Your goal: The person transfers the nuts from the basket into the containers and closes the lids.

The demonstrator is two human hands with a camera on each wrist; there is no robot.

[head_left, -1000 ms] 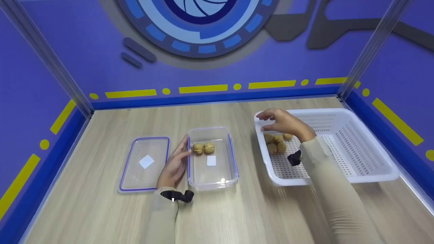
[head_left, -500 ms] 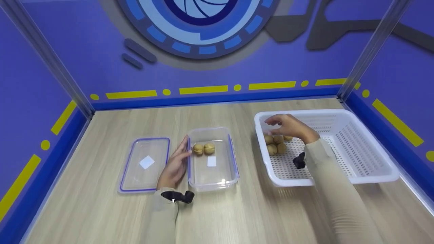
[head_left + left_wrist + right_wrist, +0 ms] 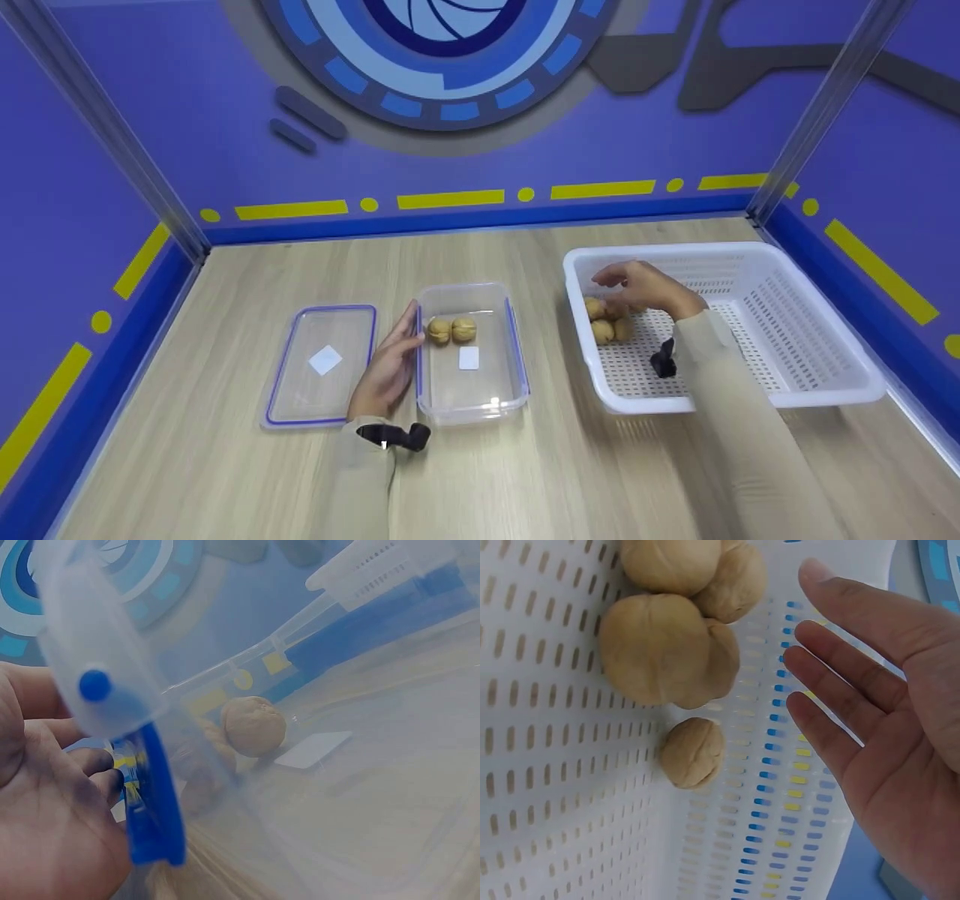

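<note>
I had the walnut cluster [image 3: 654,649] at the left end of the white basket [image 3: 825,396]. Right hand [image 3: 641,289] hovered close by, fingers loosely apart, holding nothing. Walnut pair [image 3: 461,330] sat in the clear container [image 3: 472,394]; left hand [image 3: 385,375] rested against its left wall, fingers extended. Lid [image 3: 300,397] lay further left.

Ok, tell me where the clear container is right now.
In the head view, the clear container stands near the middle of the table, with the left hand against its left side and the white basket to its right.
</note>
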